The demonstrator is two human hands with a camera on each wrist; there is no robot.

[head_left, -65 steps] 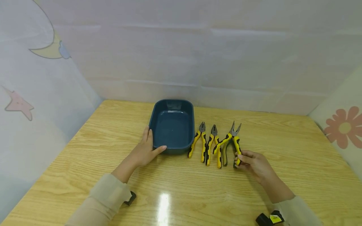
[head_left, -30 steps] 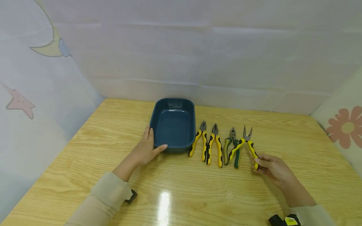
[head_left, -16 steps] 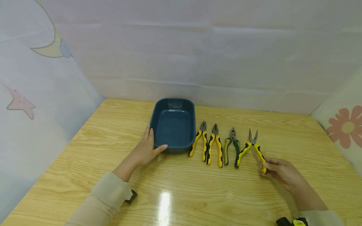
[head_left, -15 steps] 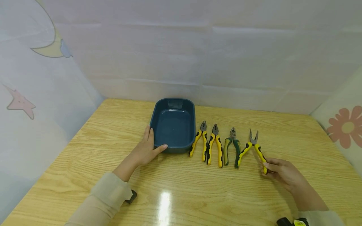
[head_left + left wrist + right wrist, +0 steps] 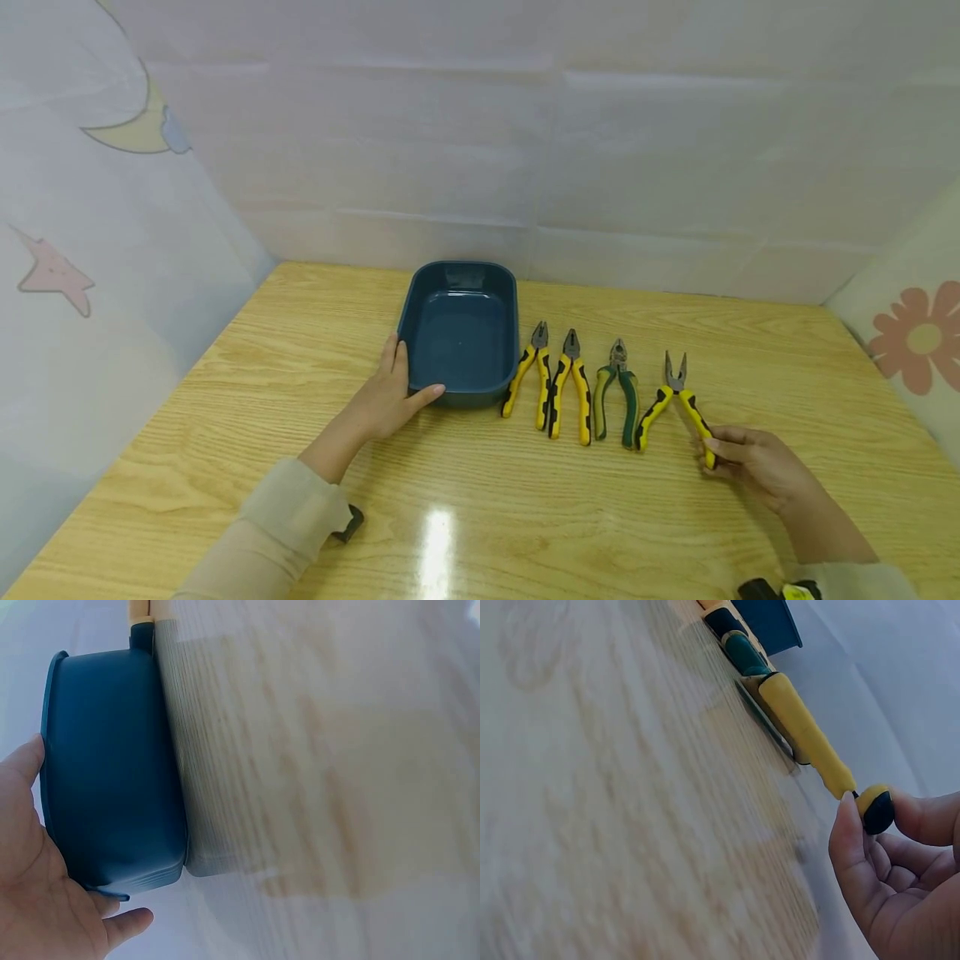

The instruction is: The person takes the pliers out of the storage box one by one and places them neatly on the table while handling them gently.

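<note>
In the head view my right hand (image 5: 757,467) pinches the right handle of yellow-and-black long-nose pliers (image 5: 677,387), thumb on one side and fingers on the other. Their handles are spread and the jaws gape. The left handle lies right beside green-handled pliers (image 5: 628,408). In the right wrist view the handle end (image 5: 877,808) shows between thumb and fingertips. My left hand (image 5: 386,400) rests at the near-left corner of a dark blue plastic bin (image 5: 468,398), its straight thumb over the near rim and extended fingers along the left side. Nothing lies in the bin.
Two more yellow-and-black pliers, the left pair (image 5: 527,375) close beside the bin and the other pair (image 5: 571,387), lie in a row on the wooden table (image 5: 525,517). A pale cloth wall (image 5: 637,183) stands behind.
My right hand has moved the long-nose pliers rightward and toward the near edge, off the green-handled pliers, which now show in full. The left hand and bin stay in place.
</note>
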